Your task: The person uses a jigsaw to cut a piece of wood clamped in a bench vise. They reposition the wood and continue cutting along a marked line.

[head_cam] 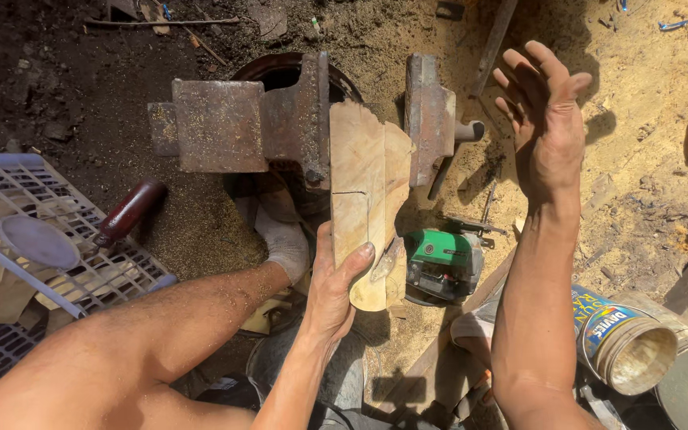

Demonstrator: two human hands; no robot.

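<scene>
Wood block (366, 187), pale and notched, is sitting between the rusty vise (296, 123) jaws in the head view, the left hand (334, 279) clasping its near end while the right hand (545, 119) is hovering open beyond the vise handle (454, 151); steadying the block square before tightening seems wise.

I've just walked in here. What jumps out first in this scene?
A big rusty vise at top centre, with a pale wooden piece standing between its jaws. The left hand grips the wood's lower end, while the right hand is raised open beside the vise. A green power tool lies on the sawdust below.
</scene>
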